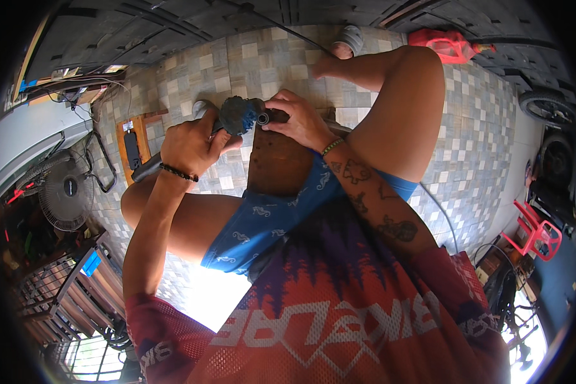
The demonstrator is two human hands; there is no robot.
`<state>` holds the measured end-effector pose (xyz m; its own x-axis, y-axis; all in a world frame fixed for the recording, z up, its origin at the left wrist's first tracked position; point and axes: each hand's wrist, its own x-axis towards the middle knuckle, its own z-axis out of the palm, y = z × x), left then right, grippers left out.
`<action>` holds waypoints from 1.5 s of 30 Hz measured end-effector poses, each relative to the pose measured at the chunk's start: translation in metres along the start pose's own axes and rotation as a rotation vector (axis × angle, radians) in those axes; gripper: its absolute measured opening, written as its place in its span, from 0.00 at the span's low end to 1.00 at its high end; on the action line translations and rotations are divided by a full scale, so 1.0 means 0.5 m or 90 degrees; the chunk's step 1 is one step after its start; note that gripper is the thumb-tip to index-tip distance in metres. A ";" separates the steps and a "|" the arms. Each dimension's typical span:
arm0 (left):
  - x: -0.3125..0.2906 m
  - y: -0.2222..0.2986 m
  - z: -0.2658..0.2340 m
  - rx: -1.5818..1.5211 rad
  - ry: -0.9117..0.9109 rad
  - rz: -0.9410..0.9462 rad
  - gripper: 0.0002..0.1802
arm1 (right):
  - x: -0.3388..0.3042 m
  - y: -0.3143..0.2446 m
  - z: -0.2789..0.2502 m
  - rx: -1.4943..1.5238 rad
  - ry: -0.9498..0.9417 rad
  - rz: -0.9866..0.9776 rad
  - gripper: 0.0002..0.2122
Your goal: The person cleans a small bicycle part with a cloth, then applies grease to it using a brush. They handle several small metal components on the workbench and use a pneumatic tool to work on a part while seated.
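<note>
We see a brown board (pixel 276 160) lying across the lap, its far end over the tiled floor (pixel 262 61). A grinder (pixel 227 118) sits at that end, our left hand (pixel 189 146) wrapped around its body, right hand (pixel 297 120) clasping its head.

I count two hands (pixel 189 144), one blue power tool (pixel 240 115), one brown board (pixel 276 160), one fan (pixel 64 195), one red chair (pixel 539 233).

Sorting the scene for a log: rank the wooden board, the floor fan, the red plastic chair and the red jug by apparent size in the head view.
1. wooden board
2. floor fan, though the board sits nearer the camera
3. red plastic chair and red jug: too alike near the bent rim to rank
</note>
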<state>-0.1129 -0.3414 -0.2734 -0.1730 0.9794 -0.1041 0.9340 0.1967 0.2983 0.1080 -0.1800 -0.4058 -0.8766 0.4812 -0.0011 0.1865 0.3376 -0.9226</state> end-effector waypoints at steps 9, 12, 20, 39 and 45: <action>-0.015 0.003 0.057 0.029 -0.080 -0.041 0.23 | 0.003 -0.001 -0.008 -0.022 -0.023 -0.015 0.22; -0.002 -0.006 0.043 0.033 -0.053 -0.037 0.24 | -0.001 0.006 0.002 0.020 0.017 -0.023 0.21; -0.021 0.009 0.057 0.053 -0.059 -0.045 0.26 | 0.008 -0.009 -0.008 -0.002 -0.010 -0.023 0.23; 0.018 -0.019 -0.085 -0.063 0.015 -0.163 0.31 | 0.026 -0.051 -0.067 0.490 -0.247 0.241 0.29; -0.002 0.009 -0.037 -0.030 -0.025 -0.075 0.25 | 0.005 0.004 -0.001 0.036 -0.070 -0.052 0.21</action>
<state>-0.1146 -0.3404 -0.2544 -0.2671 0.9470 -0.1784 0.8922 0.3130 0.3257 0.1064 -0.1776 -0.4072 -0.9314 0.3623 0.0351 0.0905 0.3238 -0.9418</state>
